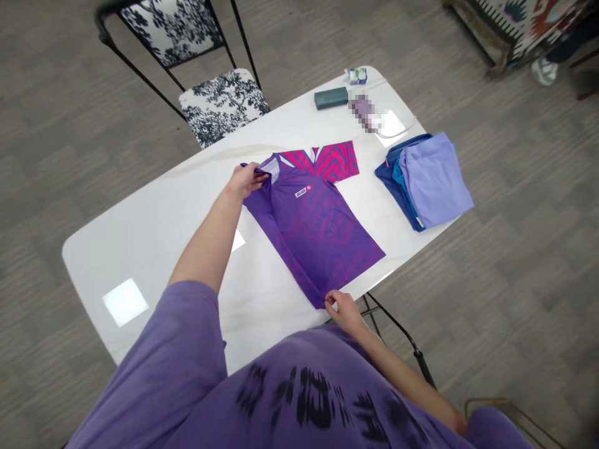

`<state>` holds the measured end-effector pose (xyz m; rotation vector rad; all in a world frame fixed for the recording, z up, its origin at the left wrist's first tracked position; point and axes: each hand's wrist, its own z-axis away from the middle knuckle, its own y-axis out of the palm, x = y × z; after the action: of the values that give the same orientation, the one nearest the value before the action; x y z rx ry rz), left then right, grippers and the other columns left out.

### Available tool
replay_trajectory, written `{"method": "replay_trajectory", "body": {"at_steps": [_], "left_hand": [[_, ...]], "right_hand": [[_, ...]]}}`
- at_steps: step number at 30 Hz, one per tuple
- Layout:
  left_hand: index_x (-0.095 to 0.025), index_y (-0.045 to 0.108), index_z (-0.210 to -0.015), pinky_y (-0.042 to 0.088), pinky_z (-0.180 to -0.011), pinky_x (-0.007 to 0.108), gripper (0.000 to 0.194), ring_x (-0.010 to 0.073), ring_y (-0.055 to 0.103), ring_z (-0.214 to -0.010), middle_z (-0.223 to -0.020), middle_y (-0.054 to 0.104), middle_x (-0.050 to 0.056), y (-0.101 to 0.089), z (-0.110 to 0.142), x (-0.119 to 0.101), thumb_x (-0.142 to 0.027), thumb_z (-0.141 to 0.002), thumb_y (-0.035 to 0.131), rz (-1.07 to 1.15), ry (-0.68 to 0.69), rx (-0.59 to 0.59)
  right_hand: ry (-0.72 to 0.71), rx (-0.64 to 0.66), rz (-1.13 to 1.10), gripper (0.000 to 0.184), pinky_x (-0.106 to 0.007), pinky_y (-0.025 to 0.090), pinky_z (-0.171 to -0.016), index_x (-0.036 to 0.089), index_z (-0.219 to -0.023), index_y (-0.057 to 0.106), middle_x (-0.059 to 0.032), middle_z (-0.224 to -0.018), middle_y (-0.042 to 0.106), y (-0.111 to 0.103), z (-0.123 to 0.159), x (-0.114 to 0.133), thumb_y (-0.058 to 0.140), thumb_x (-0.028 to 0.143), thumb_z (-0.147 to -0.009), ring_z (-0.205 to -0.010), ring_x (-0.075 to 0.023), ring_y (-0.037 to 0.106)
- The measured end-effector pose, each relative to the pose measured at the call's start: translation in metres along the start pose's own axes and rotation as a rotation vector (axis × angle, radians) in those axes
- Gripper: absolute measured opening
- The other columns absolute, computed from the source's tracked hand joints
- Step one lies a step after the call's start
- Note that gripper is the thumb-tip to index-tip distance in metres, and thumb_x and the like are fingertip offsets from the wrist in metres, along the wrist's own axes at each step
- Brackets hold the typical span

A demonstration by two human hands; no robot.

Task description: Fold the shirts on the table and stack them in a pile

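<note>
A purple sports shirt (318,227) with pink zigzag shoulders lies flat on the white table (154,237), one side folded inward. My left hand (246,179) is closed on the folded shoulder edge near the collar. My right hand (344,308) pinches the shirt's bottom hem corner at the table's near edge. Both arms reach out from my purple top.
A stack of folded blue and lilac clothes (428,179) sits at the table's right end. A dark green case (331,97), a small box (358,75) and a blurred object (364,112) lie at the far end. A patterned chair (206,93) stands behind the table.
</note>
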<state>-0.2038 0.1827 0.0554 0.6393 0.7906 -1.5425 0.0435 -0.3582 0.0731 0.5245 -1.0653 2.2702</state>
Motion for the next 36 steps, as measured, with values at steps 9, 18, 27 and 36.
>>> {"method": "replay_trajectory", "body": {"at_steps": [9, 18, 27, 36], "left_hand": [[-0.016, 0.073, -0.146, 0.042, -0.148, 0.059, 0.042, 0.0366, 0.061, -0.165, -0.160, 0.073, 0.024, 0.123, -0.024, 0.047, -0.050, -0.122, 0.065, -0.553, 0.420, -0.115], [-0.018, 0.038, -0.196, 0.017, -0.158, 0.065, 0.084, 0.0372, 0.014, -0.194, -0.205, 0.028, 0.014, 0.146, 0.030, 0.086, -0.042, -0.116, 0.047, -1.253, 0.468, 0.055], [-0.019, 0.070, -0.157, 0.056, -0.132, 0.056, 0.045, 0.0383, 0.074, -0.146, -0.151, 0.078, 0.019, 0.282, -0.039, -0.017, -0.038, -0.117, 0.063, -1.050, 0.513, 0.014], [-0.003, 0.077, -0.150, 0.046, -0.141, 0.071, 0.065, 0.0564, 0.061, -0.163, -0.155, 0.075, 0.031, 0.451, -0.086, 0.001, -0.048, -0.105, 0.092, -1.098, 0.393, 0.053]], "right_hand": [[0.024, -0.076, 0.047, 0.028, -0.053, 0.061, -0.118, 0.041, -0.139, 0.076, -0.0078, -0.145, 0.083, -0.014, -0.035, -0.080, 0.059, 0.036, -0.117, -0.135, -0.0375, 0.077], [-0.075, -0.104, 0.086, 0.033, -0.040, 0.054, -0.101, 0.028, -0.138, 0.081, -0.0070, -0.131, 0.086, 0.001, -0.064, -0.076, 0.086, 0.023, -0.106, -0.117, -0.0307, 0.075], [0.159, -0.402, 0.034, 0.026, -0.040, 0.052, -0.106, 0.023, -0.143, 0.076, -0.0101, -0.138, 0.083, -0.122, -0.081, -0.176, 0.062, 0.033, -0.124, -0.119, -0.0269, 0.077], [0.342, -0.532, 0.048, 0.030, -0.041, 0.049, -0.106, 0.019, -0.139, 0.073, -0.0157, -0.138, 0.079, -0.145, -0.100, -0.233, 0.066, 0.041, -0.120, -0.123, -0.0304, 0.069]]}}
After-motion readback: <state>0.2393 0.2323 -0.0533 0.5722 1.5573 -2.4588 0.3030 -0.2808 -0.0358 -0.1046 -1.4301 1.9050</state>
